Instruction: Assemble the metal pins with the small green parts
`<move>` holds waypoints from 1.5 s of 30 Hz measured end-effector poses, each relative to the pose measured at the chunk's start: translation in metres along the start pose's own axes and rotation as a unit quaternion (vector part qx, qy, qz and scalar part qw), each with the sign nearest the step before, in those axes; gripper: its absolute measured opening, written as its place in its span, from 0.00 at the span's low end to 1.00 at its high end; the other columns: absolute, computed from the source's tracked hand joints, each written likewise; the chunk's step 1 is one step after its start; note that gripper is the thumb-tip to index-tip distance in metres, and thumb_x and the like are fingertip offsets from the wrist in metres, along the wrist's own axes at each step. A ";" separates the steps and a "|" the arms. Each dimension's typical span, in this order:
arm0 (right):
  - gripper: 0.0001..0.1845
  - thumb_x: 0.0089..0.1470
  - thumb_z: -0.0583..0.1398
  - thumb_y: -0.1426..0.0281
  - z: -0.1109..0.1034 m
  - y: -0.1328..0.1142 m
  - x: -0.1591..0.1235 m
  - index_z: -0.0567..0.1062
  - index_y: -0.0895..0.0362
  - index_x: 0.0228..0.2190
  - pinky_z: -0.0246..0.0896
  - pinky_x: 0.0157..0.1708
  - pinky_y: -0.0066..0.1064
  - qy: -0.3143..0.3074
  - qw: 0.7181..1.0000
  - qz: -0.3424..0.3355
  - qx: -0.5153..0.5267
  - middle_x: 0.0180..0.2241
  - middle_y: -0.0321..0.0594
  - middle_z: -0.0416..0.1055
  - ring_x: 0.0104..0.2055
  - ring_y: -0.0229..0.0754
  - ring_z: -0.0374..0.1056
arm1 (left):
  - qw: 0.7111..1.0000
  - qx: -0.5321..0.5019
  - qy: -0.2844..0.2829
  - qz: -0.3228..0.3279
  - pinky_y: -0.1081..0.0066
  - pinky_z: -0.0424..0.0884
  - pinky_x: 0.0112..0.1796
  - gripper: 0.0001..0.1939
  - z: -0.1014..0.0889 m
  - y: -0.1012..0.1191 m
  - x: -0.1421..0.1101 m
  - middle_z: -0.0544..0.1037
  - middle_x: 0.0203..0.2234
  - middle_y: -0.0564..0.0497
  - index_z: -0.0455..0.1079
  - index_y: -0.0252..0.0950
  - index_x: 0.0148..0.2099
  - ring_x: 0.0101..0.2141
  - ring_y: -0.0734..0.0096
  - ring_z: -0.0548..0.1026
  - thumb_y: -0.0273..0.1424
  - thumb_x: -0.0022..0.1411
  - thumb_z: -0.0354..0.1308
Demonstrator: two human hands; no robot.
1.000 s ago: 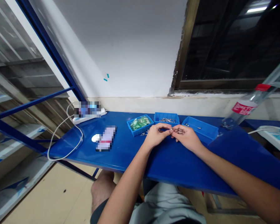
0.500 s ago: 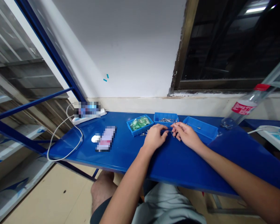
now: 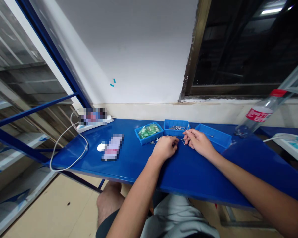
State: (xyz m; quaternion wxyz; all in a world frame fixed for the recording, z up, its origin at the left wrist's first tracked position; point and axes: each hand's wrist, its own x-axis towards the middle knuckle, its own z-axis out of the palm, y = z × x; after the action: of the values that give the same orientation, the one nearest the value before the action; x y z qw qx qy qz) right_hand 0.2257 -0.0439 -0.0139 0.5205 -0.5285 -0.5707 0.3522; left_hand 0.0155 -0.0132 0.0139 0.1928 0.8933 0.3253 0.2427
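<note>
My left hand point(image 3: 166, 147) rests low over the table, fingers curled down and pressed together; whatever they hold is hidden. Beside it, my right hand point(image 3: 198, 141) is closed in a pinch, with a thin silver metal pin point(image 3: 188, 126) apparently standing up from its fingertips. Between the hands, loose metal pins point(image 3: 182, 141) lie on the blue surface. More thin pins with thicker heads point(image 3: 152, 142) are partly hidden by my left hand. Behind the hands is a blue bin point(image 3: 170, 123) of such pins. To the right, another blue bin point(image 3: 223, 141) holds a single small metal piece point(image 3: 211, 136).
A blue bin point(image 3: 144, 142) of green packets point(image 3: 149, 131) stands left of the hands on the blue table point(image 3: 136, 162). Farther left are a blurred-out phone-like object point(image 3: 113, 147), a white oval object point(image 3: 101, 147) and a power strip point(image 3: 96, 124). A plastic bottle point(image 3: 259, 114) leans at right.
My hands were together over a small piece and have moved apart. My left hand has drawn back slightly and lowered, its fingers curling toward the table. Pins between the hands have come into view.
</note>
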 end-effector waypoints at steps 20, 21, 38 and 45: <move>0.24 0.60 0.64 0.46 0.004 -0.008 -0.006 0.79 0.54 0.41 0.71 0.28 0.33 -0.006 0.998 -0.043 -0.045 0.29 0.41 0.79 0.28 0.43 0.75 | 0.964 -0.221 0.148 0.006 0.72 0.73 0.39 0.05 -0.002 0.006 0.003 0.79 0.48 0.46 0.70 0.36 0.42 0.40 0.69 0.79 0.21 0.66 0.59; 0.24 0.59 0.65 0.47 0.006 -0.008 -0.008 0.79 0.54 0.43 0.71 0.27 0.33 -0.013 0.998 -0.046 -0.038 0.32 0.42 0.80 0.30 0.44 0.76 | 0.961 -0.229 0.151 0.008 0.72 0.73 0.39 0.05 -0.002 0.006 0.003 0.79 0.48 0.46 0.70 0.36 0.42 0.40 0.69 0.79 0.21 0.67 0.59; 0.11 0.67 0.59 0.62 0.002 -0.023 -0.016 0.80 0.49 0.45 0.71 0.39 0.42 -0.040 0.933 -0.229 -0.275 0.42 0.44 0.80 0.32 0.46 0.72 | 0.942 -0.301 0.144 -0.048 0.72 0.80 0.38 0.13 0.005 0.002 0.004 0.80 0.41 0.47 0.72 0.35 0.47 0.37 0.68 0.84 0.18 0.62 0.63; 0.11 0.65 0.60 0.67 0.002 -0.022 -0.018 0.79 0.49 0.47 0.71 0.43 0.41 -0.054 0.925 -0.252 -0.278 0.42 0.44 0.78 0.38 0.48 0.74 | 0.952 -0.271 0.141 -0.031 0.73 0.81 0.38 0.15 0.006 0.002 0.004 0.81 0.44 0.46 0.74 0.35 0.48 0.36 0.71 0.84 0.16 0.60 0.63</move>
State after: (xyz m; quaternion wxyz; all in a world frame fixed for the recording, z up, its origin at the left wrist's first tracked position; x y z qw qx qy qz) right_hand 0.2164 -0.0648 0.0026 0.3927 -0.4711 -0.7872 0.0641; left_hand 0.0220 -0.0132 0.0113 0.3871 0.7540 0.2986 0.4387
